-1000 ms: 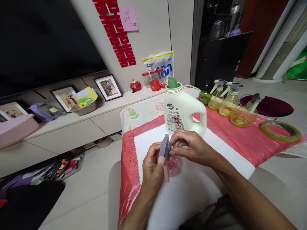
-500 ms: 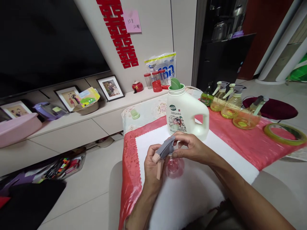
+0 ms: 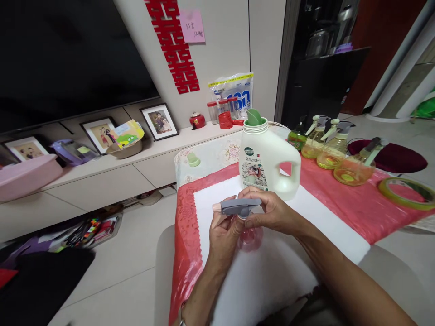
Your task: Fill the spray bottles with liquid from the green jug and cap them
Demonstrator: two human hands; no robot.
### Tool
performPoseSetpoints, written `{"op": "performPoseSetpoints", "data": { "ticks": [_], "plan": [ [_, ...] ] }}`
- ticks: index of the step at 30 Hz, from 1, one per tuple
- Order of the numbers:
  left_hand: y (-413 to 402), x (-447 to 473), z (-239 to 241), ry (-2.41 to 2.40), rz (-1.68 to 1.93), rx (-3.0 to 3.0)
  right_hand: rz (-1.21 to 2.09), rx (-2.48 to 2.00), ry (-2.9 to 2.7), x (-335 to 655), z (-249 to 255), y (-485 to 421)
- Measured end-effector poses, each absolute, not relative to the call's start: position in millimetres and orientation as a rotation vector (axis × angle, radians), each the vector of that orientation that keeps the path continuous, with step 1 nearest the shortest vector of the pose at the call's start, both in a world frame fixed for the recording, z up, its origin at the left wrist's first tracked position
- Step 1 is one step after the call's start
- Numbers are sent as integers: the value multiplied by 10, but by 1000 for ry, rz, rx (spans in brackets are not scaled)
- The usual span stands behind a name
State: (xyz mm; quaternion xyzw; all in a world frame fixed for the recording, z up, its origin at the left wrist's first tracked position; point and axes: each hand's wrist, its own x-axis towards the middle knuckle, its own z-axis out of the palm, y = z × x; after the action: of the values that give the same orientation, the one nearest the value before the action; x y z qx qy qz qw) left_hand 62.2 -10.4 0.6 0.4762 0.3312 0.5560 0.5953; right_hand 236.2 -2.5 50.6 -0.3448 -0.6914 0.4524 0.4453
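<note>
A grey trigger spray head (image 3: 240, 207) with a pale pink nozzle sits at the neck of a small clear pink bottle (image 3: 251, 240), low over the white cloth. My left hand (image 3: 221, 240) is closed around the front and underside of the spray head, the trigger hidden by its fingers. My right hand (image 3: 278, 212) pinches the collar below the head, thumb in front and fingers behind. Just beyond my hands stands a large pale green jug (image 3: 268, 151) with a green spout in its mouth. Whether the collar is fully seated cannot be made out.
Several spray bottles (image 3: 355, 170) with yellow liquid stand at the right on the red table cover (image 3: 322, 185), near a roll of yellow tape (image 3: 406, 192). A light green cap (image 3: 193, 159) lies at the far left. Jars and photo frames line the cabinet (image 3: 185, 140) behind.
The spray head has turned, its nozzle swinging from pointing toward me and down to pointing left. Both hands stay on it. The view has shifted slightly.
</note>
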Motion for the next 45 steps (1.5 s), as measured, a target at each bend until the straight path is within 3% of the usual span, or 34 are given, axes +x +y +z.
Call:
{"op": "performPoseSetpoints", "data": {
  "ticks": [10, 21, 29, 45],
  "plan": [
    [-126, 625, 26, 781, 1272, 1081, 1252, -680, -1878, 2465, 596, -45],
    [-187, 689, 91, 601, 1238, 1150, 970, -772, -1831, 2419, 537, -41],
    [-353, 735, -61, 833, 1505, 1141, 819, -821, -1803, 2359, 553, -86],
    [-386, 696, -3, 862, 1513, 1349, 829, -955, -1845, 2366, 630, -155]
  ]
}}
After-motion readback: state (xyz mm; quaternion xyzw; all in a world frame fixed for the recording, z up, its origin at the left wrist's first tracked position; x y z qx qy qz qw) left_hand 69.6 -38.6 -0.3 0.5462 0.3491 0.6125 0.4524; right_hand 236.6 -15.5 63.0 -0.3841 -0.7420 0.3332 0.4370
